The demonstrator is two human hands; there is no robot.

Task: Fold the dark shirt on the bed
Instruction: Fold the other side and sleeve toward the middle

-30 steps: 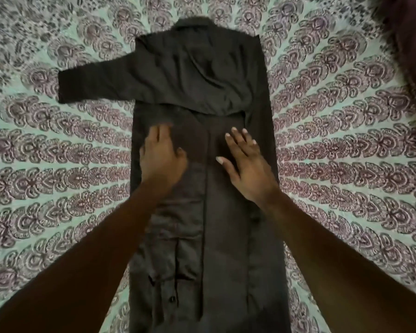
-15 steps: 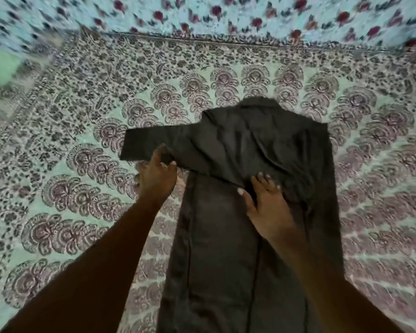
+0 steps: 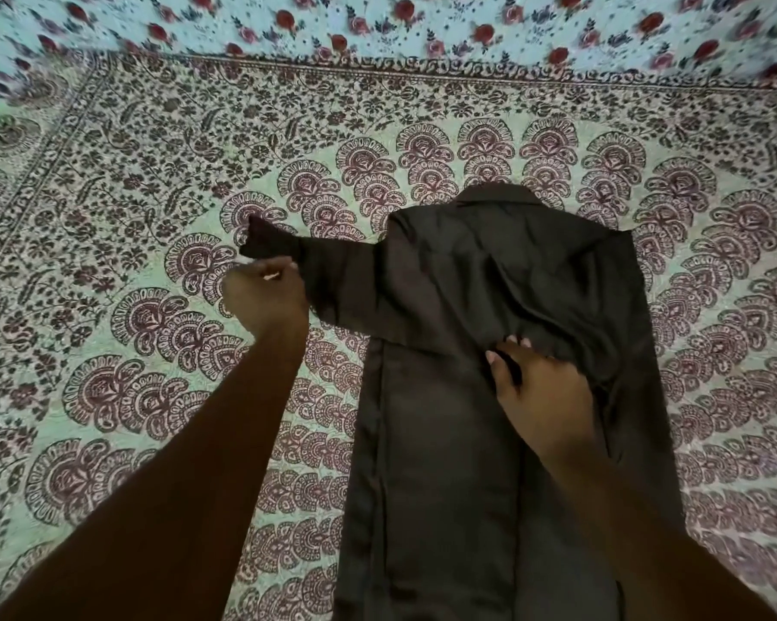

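Sleeve (image 3: 332, 271) juts leftward from the shirt (image 3: 444, 441) beside our left hand (image 3: 265, 298), fingers curled at its near edge, grip unconfirmed; our right hand (image 3: 534, 387) presses flat mid-shirt.

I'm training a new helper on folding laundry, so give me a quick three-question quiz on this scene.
1. True or false: the shirt is crumpled in a heap.
2. Which hand rests on the shirt's middle? A left, B right.
3. Fill in: one ___ sticks out sideways over the bedspread.
Key: 1 false, it lies spread out. 2 B, the right hand. 3 sleeve.
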